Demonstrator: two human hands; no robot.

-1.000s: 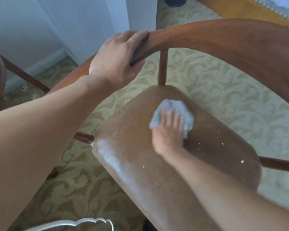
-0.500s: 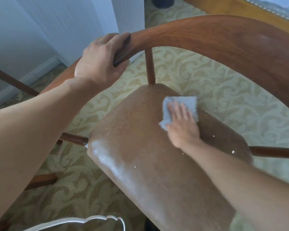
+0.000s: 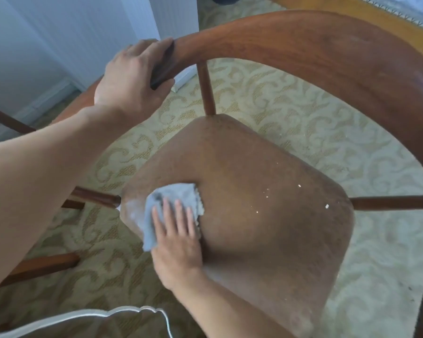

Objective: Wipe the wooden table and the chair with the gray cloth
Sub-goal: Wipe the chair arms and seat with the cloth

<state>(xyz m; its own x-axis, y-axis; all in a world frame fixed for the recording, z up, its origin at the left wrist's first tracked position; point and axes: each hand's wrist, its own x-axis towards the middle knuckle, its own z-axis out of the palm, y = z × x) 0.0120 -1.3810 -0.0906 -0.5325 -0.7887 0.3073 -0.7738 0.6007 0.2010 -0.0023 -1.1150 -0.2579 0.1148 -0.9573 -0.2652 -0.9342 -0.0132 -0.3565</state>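
Most of the chair seat [image 3: 266, 215] was bare, so a hand could slide freely over its middle and right side. Small white crumbs [image 3: 299, 185] lay near the right edge. The right hand [image 3: 176, 242] and the gray cloth [image 3: 171, 198] covered the left edge. The curved back rail [image 3: 303, 42] arched over the far side, and a thin post [image 3: 205, 89] stood at the far corner. The left hand [image 3: 134, 74] gripped the rail there.

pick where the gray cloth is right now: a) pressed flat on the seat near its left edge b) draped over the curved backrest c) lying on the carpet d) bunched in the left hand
a: the right hand presses the gray cloth flat on the brown seat near its left edge, while the left hand grips the curved backrest.
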